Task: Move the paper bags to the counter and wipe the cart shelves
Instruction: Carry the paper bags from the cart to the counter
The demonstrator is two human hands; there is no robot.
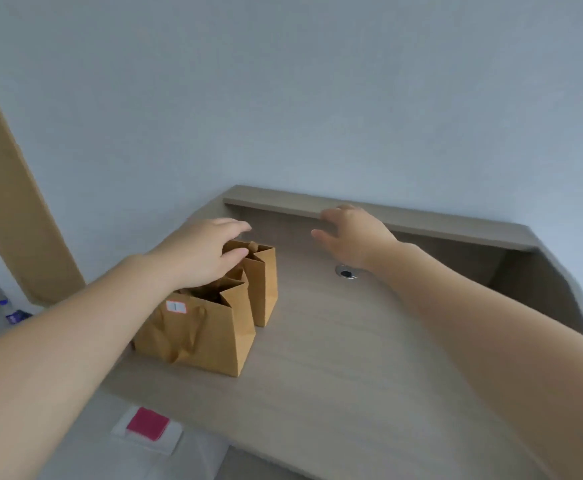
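Observation:
Two brown paper bags stand upright on the wooden counter (335,358), close to its left edge. The nearer, larger bag (196,337) has a small white label near its top and rope handles hanging down its front. Just behind it is the smaller bag (264,289). My left hand (201,252) hovers over the tops of both bags, fingers loosely spread, its thumb at the smaller bag's rim. My right hand (350,233) is open above the counter, its fingers spread near the raised back ledge (421,221), holding nothing.
A round metal cable hole (346,272) is set in the counter below my right wrist. A white surface with a pink cloth (148,423) lies lower left, below the counter edge. A wooden door frame (9,202) and a small bottle (7,308) are at far left.

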